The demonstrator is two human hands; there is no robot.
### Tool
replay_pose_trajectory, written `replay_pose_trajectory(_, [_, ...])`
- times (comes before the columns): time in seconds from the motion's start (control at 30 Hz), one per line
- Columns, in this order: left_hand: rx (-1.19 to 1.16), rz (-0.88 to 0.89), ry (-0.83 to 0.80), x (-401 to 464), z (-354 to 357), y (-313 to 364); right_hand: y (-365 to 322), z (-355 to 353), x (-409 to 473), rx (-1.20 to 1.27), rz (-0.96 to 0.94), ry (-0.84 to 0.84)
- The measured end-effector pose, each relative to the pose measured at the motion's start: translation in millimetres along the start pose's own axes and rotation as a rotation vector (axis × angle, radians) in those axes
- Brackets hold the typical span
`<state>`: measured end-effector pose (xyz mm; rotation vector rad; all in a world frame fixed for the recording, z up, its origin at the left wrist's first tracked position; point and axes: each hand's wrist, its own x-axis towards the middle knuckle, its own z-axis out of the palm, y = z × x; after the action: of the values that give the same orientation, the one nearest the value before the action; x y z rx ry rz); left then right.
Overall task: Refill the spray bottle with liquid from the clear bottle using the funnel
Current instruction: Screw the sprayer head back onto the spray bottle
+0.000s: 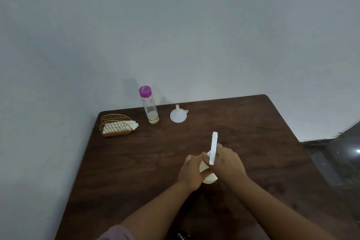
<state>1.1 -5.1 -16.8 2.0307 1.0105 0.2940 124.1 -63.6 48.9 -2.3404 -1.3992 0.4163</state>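
Both hands meet at the lower centre of the frame over the spray bottle point(208, 178), a pale cream bottle standing on the dark wooden table point(253, 122); the left hand point(191, 173) wraps its curled fingers round the bottle's body from the left side, and the right hand point(228, 163) closes round the neck just under the white spray head point(213, 148), which sticks up and away from the camera between the two hands; most of the bottle is hidden by the hands, so only a patch of its shoulder and its lower edge show, and whether the head is screwed on or loose cannot be told; the clear bottle point(150, 108) stands upright near the far left edge of the table, left of centre in the frame, with a purple cap point(145, 91) on it and a little pale liquid at its bottom; just to its right, apart from it, the white funnel point(178, 115) rests mouth down with its spout pointing up; further left, at the table's far left corner, a gold wire holder point(115, 125) holds white napkins point(121, 125); a plain grey wall point(175, 25) fills the upper frame.
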Motion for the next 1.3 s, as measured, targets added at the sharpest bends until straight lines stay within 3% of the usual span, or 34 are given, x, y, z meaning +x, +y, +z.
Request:
replay_pose_trajectory(0.1, [0.030,0.006,0.007,2.0,-0.4,-0.4,4.5,3.8,-0.3,-0.009,0.009,-0.003])
replay_pose_trajectory(0.2, [0.045,0.026,-0.023,3.7,-4.4,1.5,4.8,8.9,-3.4,0.050,-0.132,0.047])
replay_pose_trajectory(0.37, [0.065,0.071,-0.048,2.8,-9.7,4.9,5.6,14.3,-22.3,0.581,-0.092,-0.040])
replay_pose_trajectory(0.47, [0.042,0.069,-0.039,1.9,-9.6,5.8,11.0,22.0,-29.0,0.684,-0.074,0.055])
replay_pose_trajectory(0.73, [-0.023,0.095,-0.021,1.6,-11.1,11.5,7.2,40.9,-18.7,0.730,0.110,0.317])
replay_pose_trajectory(0.83, [-0.061,0.069,-0.022,-0.3,-12.3,15.3,12.2,35.8,-9.6,0.610,0.142,0.291])
replay_pose_trajectory(1.0, [-0.098,0.091,-0.039,-1.7,-15.5,13.4,8.5,49.5,-29.5,0.697,-0.031,0.068])
replay_pose_trajectory(1.13, [-0.122,0.096,-0.021,-3.2,-15.7,16.0,16.2,42.9,-28.9,0.589,-0.062,0.186])
replay_pose_trajectory(1.3, [-0.099,0.101,0.013,-5.2,-14.0,17.6,11.2,38.4,-21.9,0.699,0.030,0.281])
